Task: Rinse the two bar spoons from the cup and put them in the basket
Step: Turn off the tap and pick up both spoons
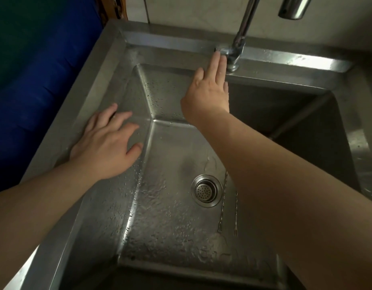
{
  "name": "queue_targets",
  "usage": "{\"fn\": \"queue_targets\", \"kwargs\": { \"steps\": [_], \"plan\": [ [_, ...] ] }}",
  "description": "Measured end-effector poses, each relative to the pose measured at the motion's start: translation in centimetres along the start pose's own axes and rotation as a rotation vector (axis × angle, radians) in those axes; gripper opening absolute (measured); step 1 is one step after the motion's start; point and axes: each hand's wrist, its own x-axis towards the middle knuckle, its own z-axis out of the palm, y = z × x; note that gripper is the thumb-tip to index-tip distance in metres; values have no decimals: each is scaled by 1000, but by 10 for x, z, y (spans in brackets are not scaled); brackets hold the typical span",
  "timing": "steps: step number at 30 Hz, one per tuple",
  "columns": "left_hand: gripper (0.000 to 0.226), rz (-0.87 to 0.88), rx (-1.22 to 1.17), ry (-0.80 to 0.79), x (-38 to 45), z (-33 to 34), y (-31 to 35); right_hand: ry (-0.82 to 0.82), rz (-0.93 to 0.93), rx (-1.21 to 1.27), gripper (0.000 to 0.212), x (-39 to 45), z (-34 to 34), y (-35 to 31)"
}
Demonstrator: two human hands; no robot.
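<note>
Bar spoons [223,203]: both lie side by side on the wet sink [172,216] floor, just right of the drain strainer [206,190], upper ends hidden under the right forearm. Right hand [208,91], fingers extended and gripping nothing, touches the tap lever [220,52]. Left hand [106,143] rests flat and empty on the sink rim. No water appears to run, though the spout is cropped. Judged step: starting the rinse. Next: open the tap, then lift the spoons

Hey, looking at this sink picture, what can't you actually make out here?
- Two thin twisted metal bar spoons on the steel sink floor: bowl ends hidden under the right forearm, head view.
- Chrome faucet spout: cut off by top edge.
- Cup, basket: out of frame.
- Water flow: not visible.
</note>
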Motion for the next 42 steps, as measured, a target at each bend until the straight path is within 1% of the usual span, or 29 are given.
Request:
{"fn": "queue_targets", "kwargs": {
  "steps": [3, 7, 9, 11, 12, 14, 17, 18, 19, 21, 24, 25, 27, 30, 33, 36, 38, 42],
  "plan": [
    [60, 1, -1, 0, 0, 1, -1, -13, -40, -25, 51, -1, 0, 6],
    [60, -3, 29, -2, 0, 2, 0, 24, -137, 128, 58, -20, -3, 22],
    [62, -3, 79, -4, -1, 3, 3, 67, -208, 172, 53, -40, 1, 37],
    [65, -9, 169, -27, 0, 3, 6, 97, -244, 165, 47, -63, 11, 59],
    [65, -26, 221, -28, 0, 4, 9, 103, -236, 159, 42, -75, 19, 72],
    [63, -54, 247, 37, 2, 8, 23, 86, -161, 159, 36, -94, 38, 101],
    [57, 24, 87, 175, 6, 26, 69, 9, 22, 185, 34, -120, 70, 145],
    [54, 38, 20, 193, 7, 34, 86, -27, 89, 209, 34, -127, 78, 156],
    [51, 42, -48, 179, 8, 46, 104, -67, 160, 237, 33, -135, 88, 167],
    [44, 21, -199, 80, 10, 73, 138, -166, 316, 281, 32, -149, 107, 187],
    [29, -111, -450, -98, 5, 120, 182, -377, 563, 333, 26, -166, 133, 212],
    [24, -165, -524, -146, 2, 134, 194, -415, 616, 339, 24, -171, 139, 217],
    [18, -254, -627, -233, -2, 162, 214, -439, 674, 326, 23, -177, 149, 225],
    [20, -382, -687, -352, -10, 194, 233, -462, 674, 288, 18, -184, 158, 226],
    [23, -454, -706, -399, -15, 213, 243, -499, 603, 243, 18, -189, 167, 225],
    [26, -440, -667, -432, -18, 224, 247, -541, 546, 190, 20, -193, 173, 224],
    [24, -426, -651, -446, -18, 228, 248, -541, 558, 183, 21, -193, 174, 225],
    [13, -424, -614, -438, -16, 230, 251, -570, 616, 192, 20, -195, 176, 224]
  ]
}}
